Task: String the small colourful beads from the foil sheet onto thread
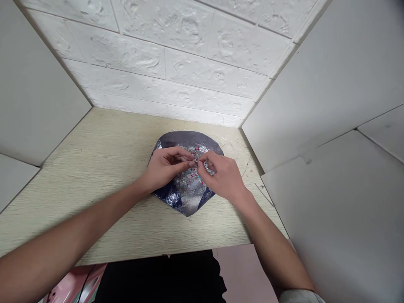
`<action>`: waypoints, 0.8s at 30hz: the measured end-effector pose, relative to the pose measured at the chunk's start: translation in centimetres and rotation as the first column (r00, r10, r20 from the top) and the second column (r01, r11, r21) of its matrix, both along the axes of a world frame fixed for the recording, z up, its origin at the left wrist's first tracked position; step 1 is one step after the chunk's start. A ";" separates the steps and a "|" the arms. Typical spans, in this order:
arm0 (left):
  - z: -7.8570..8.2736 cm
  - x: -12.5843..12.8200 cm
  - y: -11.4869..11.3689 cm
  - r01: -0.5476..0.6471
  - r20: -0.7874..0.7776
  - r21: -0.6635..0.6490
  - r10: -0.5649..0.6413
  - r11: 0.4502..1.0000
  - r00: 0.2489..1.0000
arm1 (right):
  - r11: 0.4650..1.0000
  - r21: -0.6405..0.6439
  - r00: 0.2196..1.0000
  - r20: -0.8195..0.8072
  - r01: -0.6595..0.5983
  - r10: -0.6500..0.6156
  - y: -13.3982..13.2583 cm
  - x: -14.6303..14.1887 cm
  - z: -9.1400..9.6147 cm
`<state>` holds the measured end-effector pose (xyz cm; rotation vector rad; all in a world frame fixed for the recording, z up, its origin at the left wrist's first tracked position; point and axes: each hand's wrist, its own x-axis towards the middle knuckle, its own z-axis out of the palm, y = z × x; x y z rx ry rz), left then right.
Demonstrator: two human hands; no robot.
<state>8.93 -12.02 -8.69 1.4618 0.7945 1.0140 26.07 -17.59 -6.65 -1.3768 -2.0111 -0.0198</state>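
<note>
A blue and silver patterned cloth [175,200] lies on the pale wooden table [94,168], spread open with a heap of small glittering beads [189,176] in its middle. My left hand [164,168] and my right hand [222,176] meet above the heap. Both pinch thumb and forefinger together where they touch. What they pinch is too small to name. A thin clear thread or film [235,145] glints on the table beyond the cloth.
White panels wall the table on the left [34,97] and right [331,105], with a white brick-textured wall [176,63] behind. A small pin-like item [261,187] lies by the right panel. Something pink [78,286] shows below the table's front edge.
</note>
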 end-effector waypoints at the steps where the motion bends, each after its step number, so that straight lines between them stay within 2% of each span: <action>1: 0.0 0.0 0.0 0.001 0.004 -0.003 -0.001 1.000 1.000 | 1.000 0.011 1.000 -0.005 0.001 -0.001 0.0 0.0 0.0; 7: 0.0 -0.2 0.0 0.013 0.010 0.008 -0.013 1.000 1.000 | 0.997 0.079 0.997 -0.070 0.019 -0.013 0.0 -0.1 0.1; 19: -0.1 -0.2 0.1 0.032 -0.005 0.002 -0.032 0.999 0.999 | 0.997 0.059 0.997 -0.073 0.039 -0.034 -0.1 -0.3 0.0; 24: 0.0 -0.3 0.1 0.050 -0.013 0.055 -0.050 0.997 0.999 | 0.997 0.075 0.997 -0.081 0.025 -0.019 -0.1 -0.3 0.1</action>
